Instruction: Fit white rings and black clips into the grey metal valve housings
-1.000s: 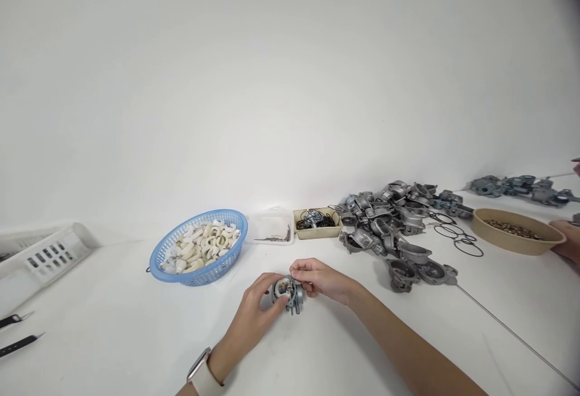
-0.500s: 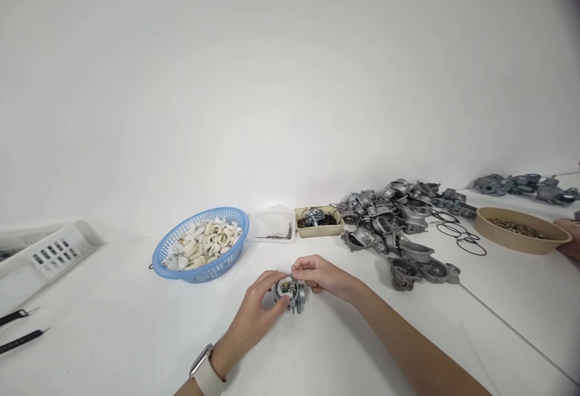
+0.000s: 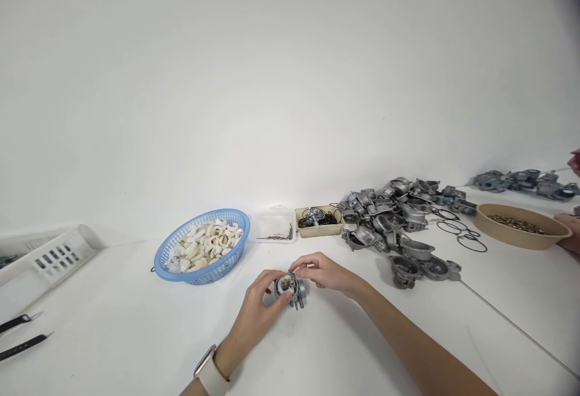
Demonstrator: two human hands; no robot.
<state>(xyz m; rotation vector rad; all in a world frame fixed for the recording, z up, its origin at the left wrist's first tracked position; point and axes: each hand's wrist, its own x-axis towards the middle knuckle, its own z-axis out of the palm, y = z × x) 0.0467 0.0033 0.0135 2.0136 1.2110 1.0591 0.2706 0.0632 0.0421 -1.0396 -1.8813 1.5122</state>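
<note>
A small grey metal carburetor body [image 3: 290, 289] rests on the white table just in front of me. My left hand [image 3: 256, 311], with a white watch on its wrist, grips the body from the left with thumb and fingers. My right hand [image 3: 324, 274] is closed in a pinch over its top right edge; what its fingertips hold is too small to make out. A blue basket [image 3: 202, 253] of cream curved pieces stands to the left behind my hands.
A clear box [image 3: 273, 227] and a beige tray [image 3: 319, 220] of small parts stand at the back. A pile of metal housings [image 3: 395, 227] and black rings [image 3: 462, 233] lies to the right. Another person's hand [image 3: 570, 233] touches a tan bowl [image 3: 518, 227]. Black tweezers [image 3: 20, 332] and a white crate [image 3: 43, 254] are on the left.
Both hands and the carburetor body have stayed nearly in place; the fingers of my right hand have shifted slightly over its top. The view has tilted a little.
</note>
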